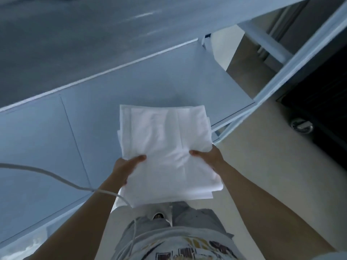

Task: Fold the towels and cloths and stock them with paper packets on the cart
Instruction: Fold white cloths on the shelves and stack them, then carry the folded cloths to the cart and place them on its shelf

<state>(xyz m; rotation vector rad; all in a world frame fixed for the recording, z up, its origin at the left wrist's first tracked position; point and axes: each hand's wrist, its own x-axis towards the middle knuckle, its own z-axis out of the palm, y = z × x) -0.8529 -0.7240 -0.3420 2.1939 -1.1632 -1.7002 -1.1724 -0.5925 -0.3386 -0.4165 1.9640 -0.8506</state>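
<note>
Item: stack of folded white cloths [165,147], several layers, edges roughly squared, layered edges showing at its left side and near edge. The stack is held in the air in front of the person's body, gripped at its near half from both sides. The left hand [124,168] is placed at the stack's left edge, thumb laid flat on the top cloth, the fingers hidden beneath; the stack is pinched between thumb and fingers. The right hand [207,156] is placed at the right edge in the same way, thumb pressed on top with small creases gathered around it, fingers out of sight below. Both forearms are bare and extended forward.

Surface: a pale grey-blue shelf [93,109] is seen below and beyond the stack, with a thin seam running across it. The far half of the stack is positioned over the shelf's near edge, toward its right end; contact with the shelf cannot be judged. A darker panel lies past the shelf's far edge, bordered by a light strip.

Surroundings: a light metal frame [293,61] is seen at the shelf's right corner. Beige floor [262,147] lies to the right, with a small caster wheel [302,125] on it beside a dark unit. A white cable [47,174] is draped across the left forearm.
</note>
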